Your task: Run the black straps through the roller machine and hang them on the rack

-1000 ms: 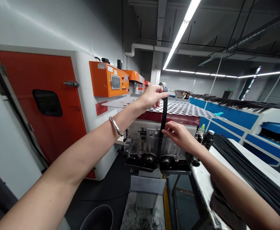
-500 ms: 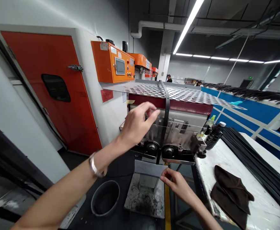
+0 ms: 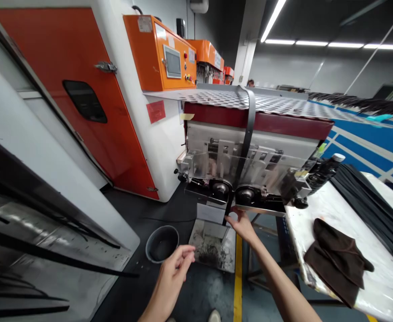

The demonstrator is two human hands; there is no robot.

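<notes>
1. Reaching up under the machine, the right hand (image 3: pixel 241 226) pinches its fingertips on the lower end of the black strip (image 3: pixel 249 120), just below the two rollers (image 3: pixel 220 190).
2. Lower and nearer, the left hand (image 3: pixel 176 268) hangs loosely curled, holding nothing.
3. From the right hand's fingertips the strip runs up between the rollers, behind a clear guard (image 3: pixel 216 165), and over the edge of the perforated top plate (image 3: pixel 284 105).
4. Directly under the rollers, a metal tray (image 3: pixel 230 246) sits on the floor and holds dark scraps (image 3: pixel 211 257).
5. Just left of the tray stands a round bucket (image 3: pixel 163 228); its inside is too dark to tell what it holds.
6. To the right, a white table (image 3: pixel 320 210) carries a dark capped bottle (image 3: pixel 326 170), a crumpled brown cloth (image 3: pixel 337 264) and a pile of black strips (image 3: pixel 374 201).
</notes>
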